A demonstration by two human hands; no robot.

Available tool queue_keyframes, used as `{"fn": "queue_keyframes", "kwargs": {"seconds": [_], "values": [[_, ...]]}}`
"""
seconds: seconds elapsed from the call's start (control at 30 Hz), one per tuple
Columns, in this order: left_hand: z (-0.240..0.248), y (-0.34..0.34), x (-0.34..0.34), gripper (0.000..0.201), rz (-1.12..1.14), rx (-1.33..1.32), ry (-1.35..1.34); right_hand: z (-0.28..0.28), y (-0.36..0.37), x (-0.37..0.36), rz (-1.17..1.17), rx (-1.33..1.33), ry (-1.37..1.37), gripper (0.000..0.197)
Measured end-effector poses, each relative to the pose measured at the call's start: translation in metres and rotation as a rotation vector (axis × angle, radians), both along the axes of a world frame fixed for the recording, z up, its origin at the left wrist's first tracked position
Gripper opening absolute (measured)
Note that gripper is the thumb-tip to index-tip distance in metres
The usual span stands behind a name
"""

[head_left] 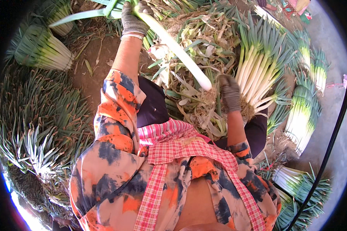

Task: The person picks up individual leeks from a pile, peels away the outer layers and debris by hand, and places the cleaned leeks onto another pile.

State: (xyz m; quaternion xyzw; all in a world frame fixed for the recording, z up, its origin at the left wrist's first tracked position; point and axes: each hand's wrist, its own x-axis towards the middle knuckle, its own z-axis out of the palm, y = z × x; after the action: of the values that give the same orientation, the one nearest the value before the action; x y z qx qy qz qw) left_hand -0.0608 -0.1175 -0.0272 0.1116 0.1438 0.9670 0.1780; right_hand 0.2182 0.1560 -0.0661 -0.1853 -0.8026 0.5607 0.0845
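Note:
My left hand (135,20), in a grey knit glove, grips a long leek (176,48) by its green upper part, at the top of the view. The leek slants down to the right, its thick white base and root end above a heap of stripped leaves. Close to that root end is my right hand (230,94), in a matching glove. Its fingers are curled together, and whatever they may hold is hidden. Just right of this hand lies a pile of cleaned leeks (260,65), white stalks toward me and green tops away.
Dry peelings (196,42) cover the ground ahead. At far left spreads a large mass of untrimmed leeks (42,119), with a tied bundle (46,50) beyond it. More bundles (302,115) line the right side beside grey floor (337,111). A black bar (327,154) crosses the right edge.

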Motion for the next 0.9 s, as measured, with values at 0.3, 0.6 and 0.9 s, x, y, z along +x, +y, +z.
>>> {"fn": "queue_keyframes", "kwargs": {"seconds": [0.3, 0.6, 0.9], "values": [[0.035, 0.058, 0.039, 0.038, 0.424, -0.360, -0.262, 0.094, -0.083, -0.054, 0.290, 0.872, 0.537, 0.040], [0.007, -0.022, -0.002, 0.042, 0.098, 0.090, 0.178, 0.005, -0.050, -0.010, 0.807, 0.535, -0.398, 0.052], [0.016, 0.015, 0.016, 0.039, -0.259, 0.220, 0.099, 0.116, -0.039, -0.006, 0.165, 0.540, 0.667, 0.056]]}}
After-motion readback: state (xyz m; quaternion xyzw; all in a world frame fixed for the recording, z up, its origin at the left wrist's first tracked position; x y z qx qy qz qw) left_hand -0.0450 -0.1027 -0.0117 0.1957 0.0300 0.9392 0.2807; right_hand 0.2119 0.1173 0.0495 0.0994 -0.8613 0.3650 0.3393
